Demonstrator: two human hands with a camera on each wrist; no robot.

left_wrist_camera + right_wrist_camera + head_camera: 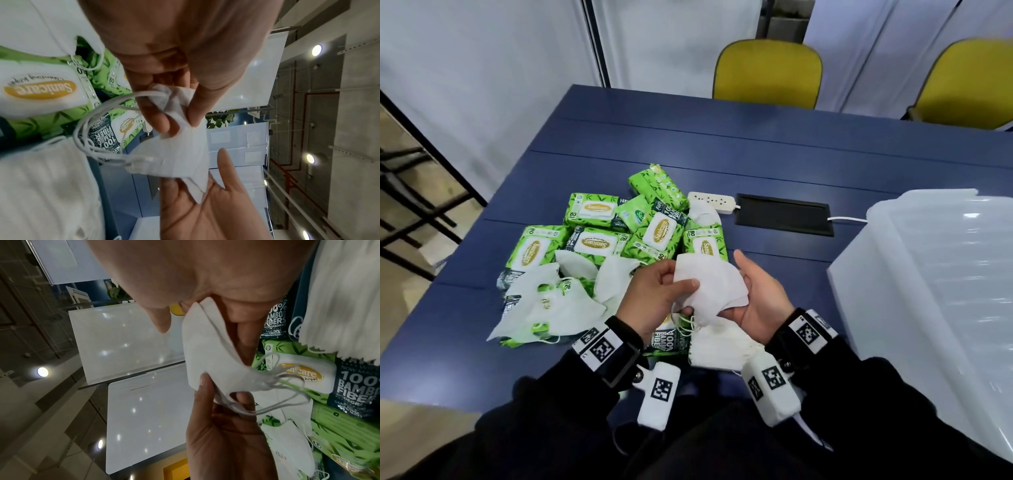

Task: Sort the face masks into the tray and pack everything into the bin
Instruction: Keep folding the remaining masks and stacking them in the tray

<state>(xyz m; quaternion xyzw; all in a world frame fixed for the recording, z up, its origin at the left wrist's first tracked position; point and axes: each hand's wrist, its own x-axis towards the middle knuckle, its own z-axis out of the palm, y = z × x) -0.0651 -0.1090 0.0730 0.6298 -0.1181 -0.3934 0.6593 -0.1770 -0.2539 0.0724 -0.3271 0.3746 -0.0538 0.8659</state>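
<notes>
- Head view: our left hand [654, 294] pinches a white face mask [710, 286] by thumb and fingers; our right hand [760, 301] lies open under it.
- The mask hangs above the near table [756, 144] edge.
- More masks [544, 308] and green wipe packs [592, 212] lie left and beyond; the clear bin [928, 274] stands right.
</notes>
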